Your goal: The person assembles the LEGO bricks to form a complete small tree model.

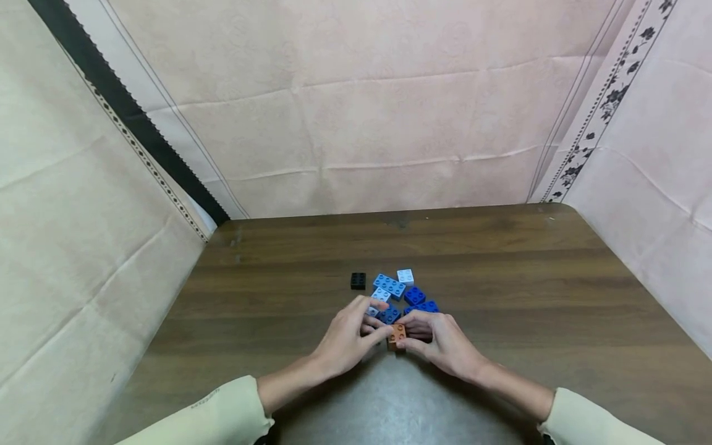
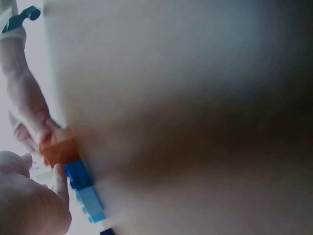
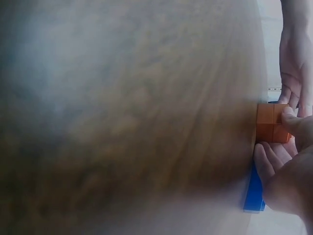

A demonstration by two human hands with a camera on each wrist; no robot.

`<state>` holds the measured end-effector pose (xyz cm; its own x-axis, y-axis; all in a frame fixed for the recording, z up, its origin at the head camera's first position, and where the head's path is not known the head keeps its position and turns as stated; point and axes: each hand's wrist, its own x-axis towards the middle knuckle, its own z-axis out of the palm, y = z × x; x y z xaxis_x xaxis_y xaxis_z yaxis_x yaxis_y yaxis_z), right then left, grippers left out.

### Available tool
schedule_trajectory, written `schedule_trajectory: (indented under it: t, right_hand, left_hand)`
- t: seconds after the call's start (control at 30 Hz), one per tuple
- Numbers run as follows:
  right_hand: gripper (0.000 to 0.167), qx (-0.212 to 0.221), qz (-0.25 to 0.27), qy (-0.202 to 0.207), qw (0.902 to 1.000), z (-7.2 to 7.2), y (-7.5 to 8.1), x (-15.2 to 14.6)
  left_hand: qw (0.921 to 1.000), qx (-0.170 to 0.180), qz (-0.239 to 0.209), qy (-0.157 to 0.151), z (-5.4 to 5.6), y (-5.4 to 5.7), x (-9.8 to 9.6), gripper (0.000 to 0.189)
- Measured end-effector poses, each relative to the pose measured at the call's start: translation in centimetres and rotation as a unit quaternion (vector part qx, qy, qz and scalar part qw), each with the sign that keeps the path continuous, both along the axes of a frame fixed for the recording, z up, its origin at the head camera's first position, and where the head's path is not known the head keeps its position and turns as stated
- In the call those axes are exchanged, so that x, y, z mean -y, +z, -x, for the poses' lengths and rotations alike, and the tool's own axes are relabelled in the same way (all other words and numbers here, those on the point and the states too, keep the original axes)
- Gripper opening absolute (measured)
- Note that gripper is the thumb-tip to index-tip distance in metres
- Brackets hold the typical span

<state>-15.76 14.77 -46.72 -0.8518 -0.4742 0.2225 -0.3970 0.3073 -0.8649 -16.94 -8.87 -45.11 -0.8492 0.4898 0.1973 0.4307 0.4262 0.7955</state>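
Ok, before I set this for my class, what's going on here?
Someone is working at a brown table. The right hand pinches orange toy bricks, apparently stacked, while the left hand touches their other side, its grip unclear. Blue bricks lie just beyond, and a black brick sits apart.
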Motion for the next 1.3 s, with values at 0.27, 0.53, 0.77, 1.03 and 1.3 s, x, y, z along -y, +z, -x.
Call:
schedule_trajectory:
  t: [0.27,0.53,0.77,1.03,1.3]
  right_hand:
    - [0.023,-0.007,-0.010,-0.003,0.9999,0.0,0.1,-0.1]
    - [0.024,0.005,-0.018,-0.007,0.9998,0.2,-0.1,-0.3]
    - [0.027,0.014,-0.017,-0.002,0.9998,0.1,-0.2,-0.3]
    - [0.028,0.013,-0.020,-0.001,0.9997,0.2,0.0,-0.2]
    - [0.029,0.021,-0.018,-0.003,0.9996,0.1,0.3,-0.2]
  left_hand:
    - [0.9991,-0.011,-0.008,0.041,2.7,1.9,1.1,0.036]
    - [0.9936,-0.009,0.016,0.112,6.3,2.5,3.0,0.052]
    - [0.9915,0.039,0.062,0.108,8.1,1.2,3.9,0.075]
    - [0.9924,0.036,0.077,0.088,8.6,0.2,4.0,0.069]
    - [0.9929,0.031,0.086,0.076,9.0,-0.4,3.9,0.060]
